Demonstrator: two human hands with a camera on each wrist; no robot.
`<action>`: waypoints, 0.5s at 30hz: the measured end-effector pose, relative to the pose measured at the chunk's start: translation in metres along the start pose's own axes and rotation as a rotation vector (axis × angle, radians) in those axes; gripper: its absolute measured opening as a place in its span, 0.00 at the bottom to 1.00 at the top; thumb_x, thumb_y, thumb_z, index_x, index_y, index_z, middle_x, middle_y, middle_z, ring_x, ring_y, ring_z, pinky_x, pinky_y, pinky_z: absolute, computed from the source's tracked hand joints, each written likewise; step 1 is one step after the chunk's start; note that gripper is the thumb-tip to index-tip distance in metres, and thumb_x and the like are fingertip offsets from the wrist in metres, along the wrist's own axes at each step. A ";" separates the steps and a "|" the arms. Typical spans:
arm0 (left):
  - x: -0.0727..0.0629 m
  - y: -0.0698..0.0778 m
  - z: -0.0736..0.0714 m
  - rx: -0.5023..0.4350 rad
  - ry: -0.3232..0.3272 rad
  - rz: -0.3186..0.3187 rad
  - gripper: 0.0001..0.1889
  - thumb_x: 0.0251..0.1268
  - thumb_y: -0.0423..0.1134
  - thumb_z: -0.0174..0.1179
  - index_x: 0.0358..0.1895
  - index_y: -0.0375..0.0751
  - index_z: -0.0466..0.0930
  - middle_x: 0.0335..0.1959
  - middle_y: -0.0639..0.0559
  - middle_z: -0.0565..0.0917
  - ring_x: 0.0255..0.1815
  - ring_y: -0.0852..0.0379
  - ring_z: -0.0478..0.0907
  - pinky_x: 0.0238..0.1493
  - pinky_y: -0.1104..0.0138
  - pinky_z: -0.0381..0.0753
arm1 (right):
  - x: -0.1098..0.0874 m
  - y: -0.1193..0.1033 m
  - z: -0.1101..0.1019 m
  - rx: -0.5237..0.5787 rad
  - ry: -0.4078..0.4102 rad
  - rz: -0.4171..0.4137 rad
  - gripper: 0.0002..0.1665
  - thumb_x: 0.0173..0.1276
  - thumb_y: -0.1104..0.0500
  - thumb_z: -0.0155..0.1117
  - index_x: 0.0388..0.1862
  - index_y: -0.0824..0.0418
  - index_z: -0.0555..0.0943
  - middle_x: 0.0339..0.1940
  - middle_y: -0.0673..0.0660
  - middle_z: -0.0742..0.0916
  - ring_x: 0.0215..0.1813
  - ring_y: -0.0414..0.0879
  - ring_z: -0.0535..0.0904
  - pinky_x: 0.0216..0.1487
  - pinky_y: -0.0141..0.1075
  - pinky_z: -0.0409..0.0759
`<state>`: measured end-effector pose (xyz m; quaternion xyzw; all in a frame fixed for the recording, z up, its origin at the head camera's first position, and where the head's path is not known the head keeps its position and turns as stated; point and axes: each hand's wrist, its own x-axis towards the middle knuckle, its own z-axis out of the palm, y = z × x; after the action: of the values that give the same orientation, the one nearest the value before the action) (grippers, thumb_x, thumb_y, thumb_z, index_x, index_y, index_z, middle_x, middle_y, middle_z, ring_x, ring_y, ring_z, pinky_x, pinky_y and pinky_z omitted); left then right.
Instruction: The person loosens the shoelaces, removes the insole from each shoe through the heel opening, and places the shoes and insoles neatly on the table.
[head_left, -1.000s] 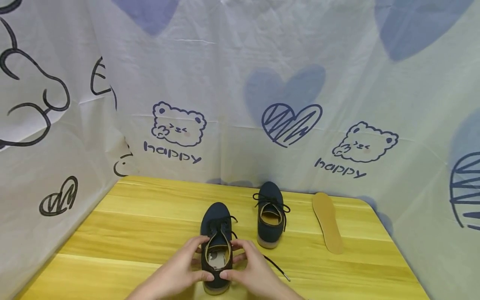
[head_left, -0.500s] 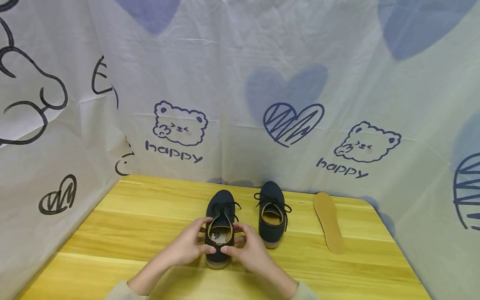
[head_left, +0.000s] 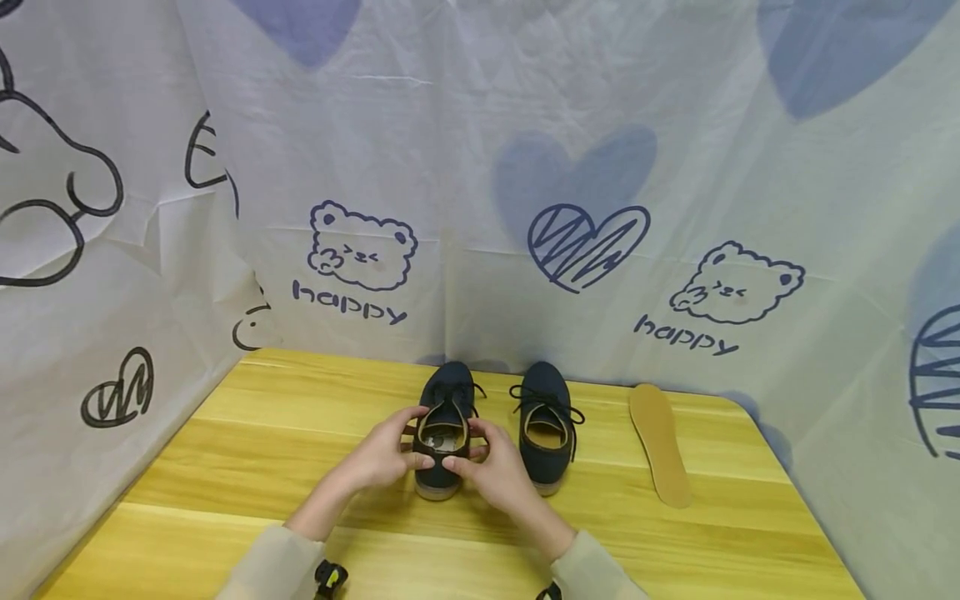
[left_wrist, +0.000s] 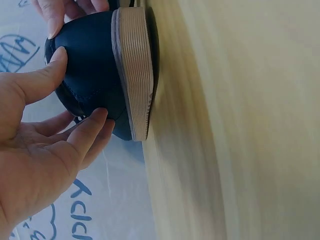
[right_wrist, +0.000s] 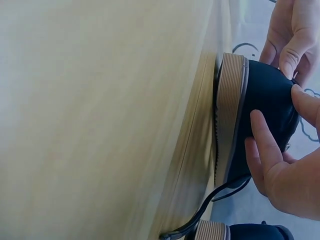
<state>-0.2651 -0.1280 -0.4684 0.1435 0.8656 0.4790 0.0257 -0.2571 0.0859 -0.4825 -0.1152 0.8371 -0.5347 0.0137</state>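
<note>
Both hands grip a navy lace-up shoe (head_left: 435, 477) by its heel, toe pointing away. My left hand (head_left: 381, 450) has its thumb at the back and fingers along the left side. On the right side, my right hand (head_left: 495, 465) mirrors this, thumb beside the other thumb. The shoe's ribbed tan sole (left_wrist: 136, 70) shows in the left wrist view, close to the tabletop; whether it touches is hard to tell. Inside the shoe a pale printed bottom is visible. A loose black lace (right_wrist: 200, 212) trails from its right side in the right wrist view.
A matching navy shoe (head_left: 543, 467) with a tied bow stands just to the right. Farther right lies a tan insole (head_left: 660, 442). The yellow wooden table (head_left: 225, 467) ends at a printed white cloth (head_left: 480, 317) behind, with cloth on both sides.
Both hands have moved the held shoe away from me, toward the back of the table, until it is roughly level with the other shoe. The other shoe and the insole have stayed put.
</note>
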 end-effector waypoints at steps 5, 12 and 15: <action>0.007 -0.002 0.000 0.010 0.027 -0.018 0.39 0.62 0.27 0.72 0.76 0.30 0.65 0.73 0.33 0.71 0.67 0.32 0.75 0.62 0.46 0.80 | 0.008 0.002 0.003 0.008 0.031 0.014 0.42 0.65 0.54 0.79 0.74 0.65 0.72 0.65 0.63 0.79 0.55 0.55 0.82 0.49 0.44 0.85; 0.011 -0.003 0.000 0.040 0.042 -0.027 0.38 0.63 0.29 0.72 0.76 0.33 0.66 0.73 0.34 0.72 0.68 0.33 0.75 0.64 0.44 0.77 | 0.011 0.000 0.003 0.028 0.055 0.036 0.44 0.65 0.53 0.79 0.75 0.64 0.71 0.66 0.63 0.79 0.57 0.57 0.82 0.50 0.45 0.85; 0.011 -0.003 0.001 0.049 0.040 -0.035 0.38 0.63 0.30 0.72 0.76 0.33 0.67 0.73 0.34 0.72 0.68 0.33 0.74 0.65 0.43 0.76 | 0.007 0.001 0.003 0.018 0.050 0.033 0.44 0.66 0.53 0.78 0.76 0.64 0.70 0.67 0.64 0.78 0.58 0.58 0.82 0.52 0.46 0.85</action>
<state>-0.2759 -0.1257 -0.4700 0.1192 0.8799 0.4597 0.0132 -0.2639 0.0822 -0.4836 -0.0879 0.8341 -0.5446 0.0024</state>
